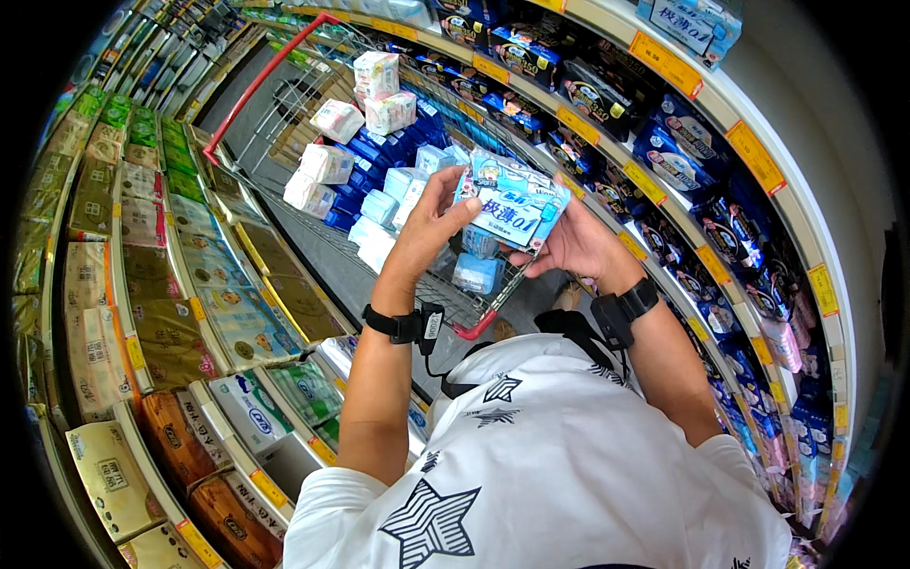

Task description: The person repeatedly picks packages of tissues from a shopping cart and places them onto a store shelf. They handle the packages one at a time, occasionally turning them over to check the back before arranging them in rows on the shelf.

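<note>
I hold a light-blue pack of sanitary pads (517,207) over the near end of a shopping cart, its printed face turned up. My left hand (428,228) grips its left side, the thumb lying on the front and the other fingers behind. At the opposite side my right hand (586,242) is closed round the edge, with some fingertips under the lower corner. Beneath the pack, the wire cart (248,100) with red bars carries several white-and-pink packs (327,163), dark-blue packs (374,152) and light-blue packs (479,273).
Curving along the right is a shelf (701,114) with dark-blue and black packs and yellow price tags. Another light-blue pack (692,28) stands on its top level. To the left, a stepped shelf (156,351) holds rows of tissue packs. Grey floor (332,270) shows beside the cart.
</note>
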A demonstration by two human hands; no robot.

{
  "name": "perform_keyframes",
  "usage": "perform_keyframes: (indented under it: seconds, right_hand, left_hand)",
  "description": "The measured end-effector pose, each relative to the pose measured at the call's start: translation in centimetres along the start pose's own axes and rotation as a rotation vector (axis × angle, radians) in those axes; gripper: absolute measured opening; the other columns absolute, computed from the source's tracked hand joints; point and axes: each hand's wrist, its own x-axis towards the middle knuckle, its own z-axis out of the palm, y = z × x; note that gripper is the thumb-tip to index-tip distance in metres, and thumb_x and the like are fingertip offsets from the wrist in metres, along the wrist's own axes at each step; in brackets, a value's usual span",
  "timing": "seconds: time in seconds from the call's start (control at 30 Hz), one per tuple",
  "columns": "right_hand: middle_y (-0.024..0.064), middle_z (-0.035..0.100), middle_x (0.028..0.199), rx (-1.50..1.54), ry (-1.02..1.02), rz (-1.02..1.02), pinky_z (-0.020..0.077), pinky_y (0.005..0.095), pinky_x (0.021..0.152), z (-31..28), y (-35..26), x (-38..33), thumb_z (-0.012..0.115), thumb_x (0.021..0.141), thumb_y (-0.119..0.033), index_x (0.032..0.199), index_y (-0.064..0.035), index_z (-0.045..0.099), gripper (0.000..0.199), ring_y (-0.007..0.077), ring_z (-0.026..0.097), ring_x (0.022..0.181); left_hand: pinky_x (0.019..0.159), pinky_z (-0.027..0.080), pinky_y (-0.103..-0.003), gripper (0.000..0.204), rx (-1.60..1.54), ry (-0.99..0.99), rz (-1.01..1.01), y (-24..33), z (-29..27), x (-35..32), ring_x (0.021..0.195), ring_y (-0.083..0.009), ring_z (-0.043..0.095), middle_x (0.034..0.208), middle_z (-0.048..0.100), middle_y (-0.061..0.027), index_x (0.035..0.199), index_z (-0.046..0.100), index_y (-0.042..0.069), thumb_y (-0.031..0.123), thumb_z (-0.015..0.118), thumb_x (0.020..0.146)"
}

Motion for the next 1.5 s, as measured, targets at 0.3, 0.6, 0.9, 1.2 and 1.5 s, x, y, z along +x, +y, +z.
perform_keyframes:
  seconds: [0.3, 0.6, 0.9, 1.2, 1.5]
  right_hand:
    - [0.0298, 0.052, 0.134, -0.386, 0.312, -0.201, 0.0607, 0.0506, 0.081, 3.1, 0.2, -1.0, 0.039, 0.091, -0.081, 0.153, -0.0062, 0.028, 0.098, 0.0418, 0.068, 0.104]
    - [0.0282, 0.057, 0.129, -0.389, 0.362, -0.163, 0.0617, 0.0441, 0.077, 2.4, 0.0, -1.7, 0.046, 0.093, -0.075, 0.148, -0.0048, 0.039, 0.090, 0.0382, 0.071, 0.100]
    - [0.0226, 0.071, 0.105, -0.417, 0.410, -0.111, 0.0622, 0.0378, 0.063, 1.3, -0.3, -2.5, 0.037, 0.096, -0.075, 0.139, -0.0036, 0.045, 0.084, 0.0288, 0.074, 0.077]
    - [0.0245, 0.068, 0.100, -0.424, 0.415, -0.035, 0.0587, 0.0383, 0.061, 0.7, -0.6, -3.3, 0.038, 0.091, -0.081, 0.134, -0.0037, 0.049, 0.089, 0.0274, 0.070, 0.068]
    - [0.0109, 0.066, 0.092, -0.748, 0.577, -0.471, 0.0532, 0.0268, 0.055, 5.4, -0.7, -4.7, 0.061, 0.099, -0.048, 0.139, -0.0011, 0.048, 0.063, 0.0147, 0.065, 0.063]
  left_hand:
    - [0.085, 0.053, -0.033, 0.072, -0.053, 0.158, -0.187, -1.2, -0.3, 0.0, 0.106, -0.0182, 0.062, 0.123, 0.061, -0.0100, 0.142, 0.046, 0.002, 0.054, 0.060, 0.094]
    - [0.083, 0.053, -0.032, 0.074, 0.038, 0.123, -0.192, -0.5, 0.6, 0.0, 0.107, -0.0184, 0.061, 0.121, 0.062, -0.0099, 0.139, 0.052, 0.003, 0.063, 0.053, 0.096]
    - [0.079, 0.052, -0.033, 0.081, 0.056, 0.123, -0.255, -1.7, 1.0, 0.4, 0.099, -0.0198, 0.063, 0.118, 0.065, -0.0125, 0.135, 0.056, 0.003, 0.072, 0.046, 0.095]
    - [0.069, 0.051, -0.027, 0.088, 0.107, 0.088, -0.309, -0.5, 2.3, 0.6, 0.093, -0.0182, 0.062, 0.111, 0.064, -0.0120, 0.134, 0.057, -0.001, 0.075, 0.040, 0.094]
    - [0.090, 0.057, -0.046, 0.059, -0.342, 0.163, -0.250, 0.2, 3.9, 1.1, 0.112, -0.0276, 0.064, 0.124, 0.064, -0.0132, 0.138, 0.051, 0.002, 0.050, 0.045, 0.104]
